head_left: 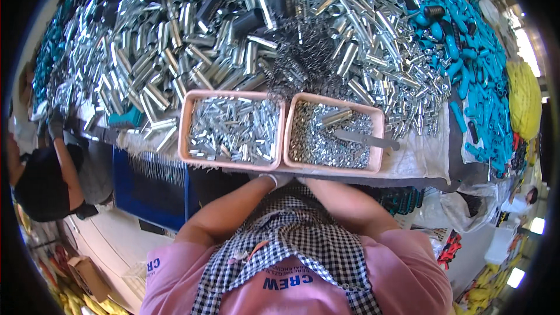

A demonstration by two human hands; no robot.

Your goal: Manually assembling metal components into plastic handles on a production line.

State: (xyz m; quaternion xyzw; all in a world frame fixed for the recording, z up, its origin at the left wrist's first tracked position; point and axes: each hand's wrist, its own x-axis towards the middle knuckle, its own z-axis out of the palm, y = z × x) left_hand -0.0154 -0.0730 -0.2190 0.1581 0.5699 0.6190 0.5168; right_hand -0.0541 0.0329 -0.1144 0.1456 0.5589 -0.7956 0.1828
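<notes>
Bright light patches (537, 225) glare past the right edge of the cloth-covered table (429, 156); its metal tubes (154, 97) glint, shadow darkens below its front edge, and fisheye distortion bends the blurrier margins.

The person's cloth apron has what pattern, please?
The cloth apron has dark-and-white checks, clearest in the head view.

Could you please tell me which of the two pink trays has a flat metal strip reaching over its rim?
The right-hand tray: the flat grey strip crosses its right rim, whereas no strip crosses the rim of the left-hand tray.
</notes>
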